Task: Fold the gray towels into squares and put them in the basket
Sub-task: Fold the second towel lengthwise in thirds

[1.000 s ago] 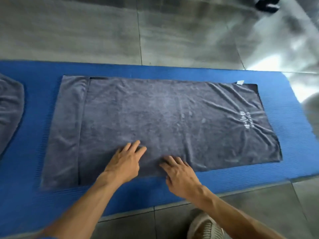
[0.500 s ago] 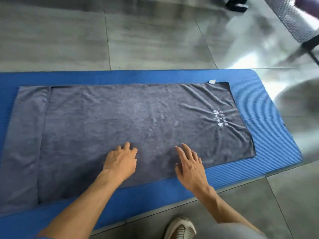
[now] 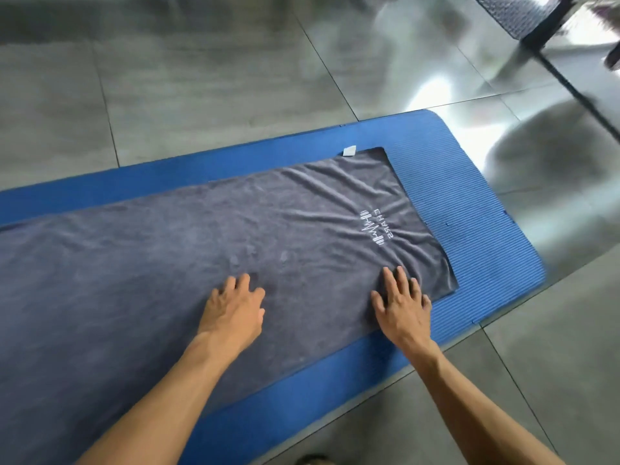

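Gray towel (image 3: 208, 263) lies spread flat along a blue mat (image 3: 469, 209) on a gray tiled floor (image 3: 201, 88), its left part running out of view. White embroidered logo (image 3: 377, 227) near the towel's right end, creases fanning out around it; small white tag (image 3: 349, 151) sticks out at the far right corner. Left hand (image 3: 233, 312) rests palm down on the towel near its near edge, fingers straight and loosely spread, gripping nothing. Right hand (image 3: 401, 305) also flat on the towel, close to the near right corner, fingers straight and slightly fanned, pressing the cloth, nothing pinched. Both forearms bare. Tip of a shoe (image 3: 312, 459) at the bottom edge. Dark blurred mesh thing (image 3: 516, 11) at top right, cannot tell what it is.
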